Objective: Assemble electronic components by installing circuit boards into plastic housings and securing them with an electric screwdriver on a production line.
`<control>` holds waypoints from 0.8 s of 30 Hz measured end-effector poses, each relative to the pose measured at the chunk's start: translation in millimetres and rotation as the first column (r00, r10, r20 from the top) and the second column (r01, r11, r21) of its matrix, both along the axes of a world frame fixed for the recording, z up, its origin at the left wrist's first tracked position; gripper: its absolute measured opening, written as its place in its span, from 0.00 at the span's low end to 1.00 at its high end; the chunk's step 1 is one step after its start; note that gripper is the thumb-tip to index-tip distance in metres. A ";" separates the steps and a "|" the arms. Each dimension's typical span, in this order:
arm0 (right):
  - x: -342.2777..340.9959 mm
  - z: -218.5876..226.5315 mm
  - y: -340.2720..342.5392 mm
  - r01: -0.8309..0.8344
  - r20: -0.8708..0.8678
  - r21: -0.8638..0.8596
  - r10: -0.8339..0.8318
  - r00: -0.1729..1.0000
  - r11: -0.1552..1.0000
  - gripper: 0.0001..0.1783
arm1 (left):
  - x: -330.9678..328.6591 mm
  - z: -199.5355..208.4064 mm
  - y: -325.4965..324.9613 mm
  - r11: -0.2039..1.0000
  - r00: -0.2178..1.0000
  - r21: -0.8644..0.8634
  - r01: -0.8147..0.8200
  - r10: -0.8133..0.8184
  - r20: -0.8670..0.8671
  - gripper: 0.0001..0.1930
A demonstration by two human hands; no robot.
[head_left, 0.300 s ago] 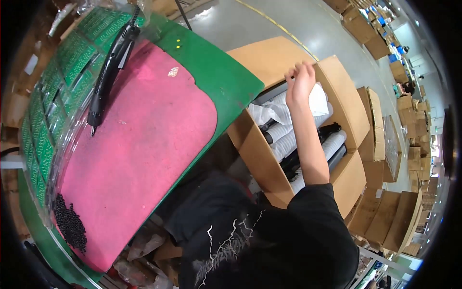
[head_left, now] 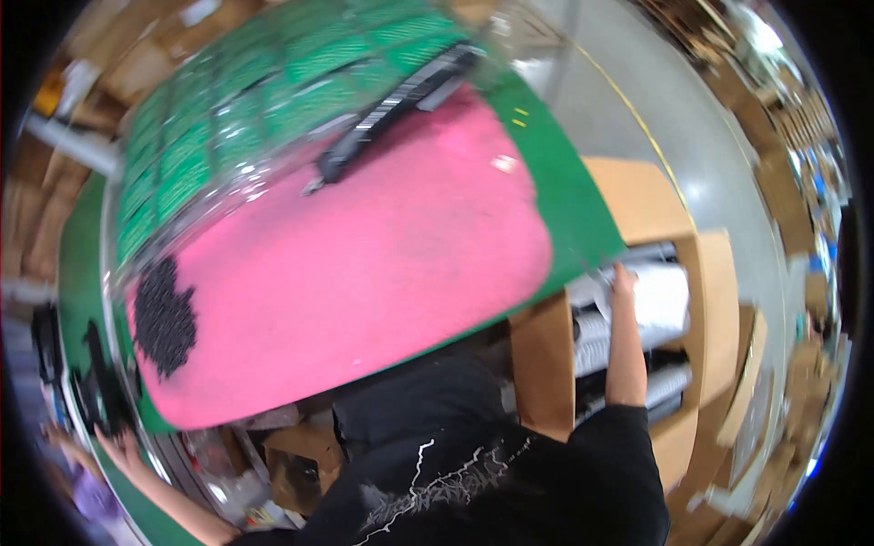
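Observation:
My left hand (head_left: 120, 450) reaches out at the far lower left, fingers apart, close to a long black part (head_left: 105, 391) on the green bench strip; no hold on it shows. On the right, my right hand (head_left: 624, 280) is over the near side of an open cardboard box (head_left: 543, 369), by the corner of the green mat (head_left: 583, 223). Its fingers are smeared by motion. Inside the box lie a white wrapped sheet (head_left: 660, 300) and several white-wrapped rolls (head_left: 590, 344) with black parts between them.
On the pink pad (head_left: 364, 273) lie a black electric screwdriver (head_left: 391, 114) and a heap of small black screws (head_left: 166, 318). Green circuit boards (head_left: 273, 100) in clear plastic trays line the far side. Another person's hand (head_left: 64, 441) shows at the left edge. Cardboard boxes stand at right.
The view has swung left, so bench and box sit further right. My left arm has come into view, stretched toward the black part. My right hand has drawn back toward the box's near side.

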State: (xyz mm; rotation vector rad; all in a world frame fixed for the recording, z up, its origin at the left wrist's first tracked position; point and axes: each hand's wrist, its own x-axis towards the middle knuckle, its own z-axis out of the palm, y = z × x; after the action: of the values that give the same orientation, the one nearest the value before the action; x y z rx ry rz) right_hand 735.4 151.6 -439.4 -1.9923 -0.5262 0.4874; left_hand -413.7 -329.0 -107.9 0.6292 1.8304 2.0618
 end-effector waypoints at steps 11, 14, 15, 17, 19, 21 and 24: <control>-29.5 124.7 -0.5 -0.270 -0.599 0.088 0.268 0.755 0.959 0.05 | 260.3 89.6 167.8 0.964 0.880 -0.043 -0.261 0.220 -0.421 0.13; -25.8 201.6 -27.7 -0.344 -0.504 0.208 0.402 0.764 0.916 0.14 | 335.7 98.8 210.5 0.986 0.887 -0.105 0.131 -0.164 -0.431 0.06; -36.9 232.0 -33.6 -0.327 -0.511 0.147 0.354 0.783 0.934 0.20 | 360.4 102.5 223.0 0.951 0.828 -0.220 0.217 -0.299 -0.475 0.06; -21.4 246.8 -20.1 -0.446 -0.551 0.320 0.547 0.630 0.836 0.31 | 401.2 101.3 257.0 0.792 0.624 -0.405 0.457 -0.610 -0.488 0.09; -45.3 265.6 3.7 -0.566 -0.502 0.344 0.656 0.564 0.750 0.32 | 455.0 78.2 291.3 0.635 0.409 -0.151 0.758 -0.643 -0.648 0.12; -71.6 280.0 17.3 -0.652 -0.445 0.370 0.742 0.501 0.662 0.33 | 523.0 56.5 307.6 0.360 0.274 -0.047 0.932 -0.782 -0.559 0.24; -103.0 306.1 21.8 -0.735 -0.338 0.399 0.833 0.437 0.547 0.34 | 619.9 20.6 313.8 0.299 0.296 0.125 0.946 -0.635 -0.714 0.50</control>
State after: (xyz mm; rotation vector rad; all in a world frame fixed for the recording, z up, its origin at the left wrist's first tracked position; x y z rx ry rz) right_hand 632.4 173.5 -133.3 -1.2135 -1.1337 1.4440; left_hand 206.2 -15.2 -87.3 2.0255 0.5773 1.5700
